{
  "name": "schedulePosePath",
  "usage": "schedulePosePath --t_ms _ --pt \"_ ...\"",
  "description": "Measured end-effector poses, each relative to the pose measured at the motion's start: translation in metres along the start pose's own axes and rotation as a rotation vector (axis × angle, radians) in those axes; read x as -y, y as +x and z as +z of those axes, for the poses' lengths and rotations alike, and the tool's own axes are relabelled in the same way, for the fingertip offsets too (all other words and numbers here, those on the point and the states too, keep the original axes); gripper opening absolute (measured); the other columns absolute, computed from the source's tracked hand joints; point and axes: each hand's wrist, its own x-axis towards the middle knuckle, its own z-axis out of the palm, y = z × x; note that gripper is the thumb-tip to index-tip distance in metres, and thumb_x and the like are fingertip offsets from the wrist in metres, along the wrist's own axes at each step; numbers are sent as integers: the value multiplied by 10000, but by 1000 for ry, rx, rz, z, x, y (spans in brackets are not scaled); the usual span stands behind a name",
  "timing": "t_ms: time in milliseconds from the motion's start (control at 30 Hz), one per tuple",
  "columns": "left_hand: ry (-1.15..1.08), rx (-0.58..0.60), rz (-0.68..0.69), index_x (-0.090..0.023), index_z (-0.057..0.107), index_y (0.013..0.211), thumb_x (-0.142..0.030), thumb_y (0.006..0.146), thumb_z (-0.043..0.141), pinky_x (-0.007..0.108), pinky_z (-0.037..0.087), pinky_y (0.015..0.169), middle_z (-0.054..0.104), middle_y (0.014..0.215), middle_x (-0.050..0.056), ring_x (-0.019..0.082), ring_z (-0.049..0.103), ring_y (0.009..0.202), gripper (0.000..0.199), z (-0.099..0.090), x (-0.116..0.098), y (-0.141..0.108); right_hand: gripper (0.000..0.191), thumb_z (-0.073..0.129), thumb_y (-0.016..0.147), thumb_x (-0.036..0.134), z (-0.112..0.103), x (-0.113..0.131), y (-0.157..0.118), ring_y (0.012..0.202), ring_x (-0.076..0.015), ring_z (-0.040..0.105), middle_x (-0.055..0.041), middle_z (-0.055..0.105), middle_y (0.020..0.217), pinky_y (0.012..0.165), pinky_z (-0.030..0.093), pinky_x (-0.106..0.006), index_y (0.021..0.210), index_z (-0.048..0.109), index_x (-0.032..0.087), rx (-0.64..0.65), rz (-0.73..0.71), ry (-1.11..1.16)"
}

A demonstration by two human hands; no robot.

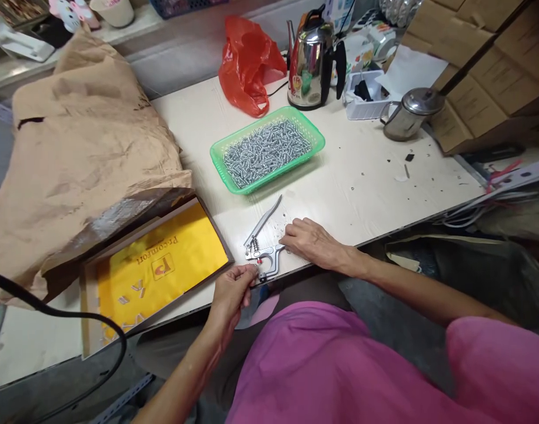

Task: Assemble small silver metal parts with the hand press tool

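Note:
A pair of silver hand-press pliers (273, 259), like snap-fastener pliers, lies at the table's near edge. Its long lever (264, 219) stands raised away from the frame, with a coil spring at the pivot and a red part in the jaw. My right hand (316, 244) rests on the table with curled fingers closed at the end of the pliers' frame. At the jaw, the thumb and fingers of my left hand (235, 288) are pinched together; whatever small piece they hold is hidden. Beyond the pliers, a green basket (269, 182) holds many small metal springs or screws.
Left of my hands lies a shallow box with a yellow lining (194, 241) and several small pieces (138, 287). A large brown paper bag (88, 135) stands behind it. Farther back are a red plastic bag (247, 68), a kettle (311, 65), a white bin (366, 110) and a metal pot (404, 121).

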Motion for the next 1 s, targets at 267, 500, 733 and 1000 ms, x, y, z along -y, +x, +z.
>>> schedulePosePath --t_ms 267,500,733,1000 --pt "-31 53 -116 -113 599 761 -470 527 808 147 188 279 551 500 -66 19 367 257 475 0 -1 7 180 458 949 163 -1 1 -1 852 -190 431 -56 573 882 714 255 -322 859 613 179 0 8 -2" --pt "-14 101 -170 -111 600 786 -424 549 797 141 231 275 575 473 -47 36 399 262 439 0 -3 10 165 467 945 170 1 1 -1 850 -190 436 -51 574 880 708 260 -327 856 605 180 -2 15 -8" --pt "77 176 -204 -129 582 711 -413 546 798 142 287 272 576 463 -40 45 421 275 394 -1 -11 14 184 449 955 181 1 0 -1 860 -192 460 -59 577 889 733 297 -329 874 615 183 29 30 21" --pt "84 191 -191 -130 591 726 -426 555 800 142 295 276 573 455 -42 44 418 277 402 -2 -12 10 742 691 750 582 -31 -24 22 1280 -348 338 -188 409 1407 958 352 -460 1312 462 154 102 -31 33"
